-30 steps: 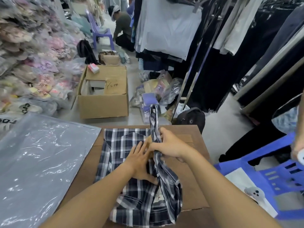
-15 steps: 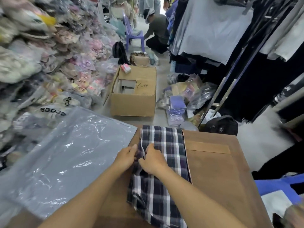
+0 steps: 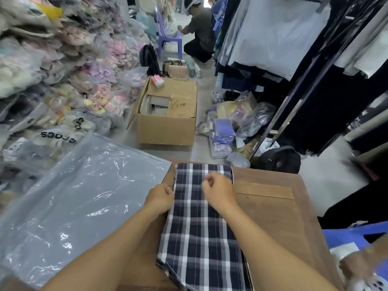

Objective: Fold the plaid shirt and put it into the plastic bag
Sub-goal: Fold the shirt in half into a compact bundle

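Work surface: a brown cardboard top [image 3: 273, 208], flat, with a taped seam running across its far part.
Plaid shirt: the plaid shirt [image 3: 201, 227] lies on that top as a long narrow strip, dark blue and white checks, its near end hanging over the front edge.
Plastic bag: a large clear plastic bag [image 3: 79, 190] lies flat just left of the shirt, its corner overlapping the cardboard's left edge.
Left hand: the left hand [image 3: 160, 198] rests at the shirt's left edge, fingers curled under; whether they pinch the cloth I cannot tell.
Right hand: the right hand [image 3: 219, 190] sits on top of the shirt near its far end, fingers curled loosely inward and touching the fabric, nothing lifted.
Floor beyond: an open cardboard box [image 3: 168, 118] stands on the grey floor, with bagged goods [image 3: 235, 122] beside a clothes rack [image 3: 283, 114].
Left wall: heaped packets of footwear [image 3: 52, 70].
Far end: a crouching person [image 3: 199, 36] by a purple chair [image 3: 168, 36].
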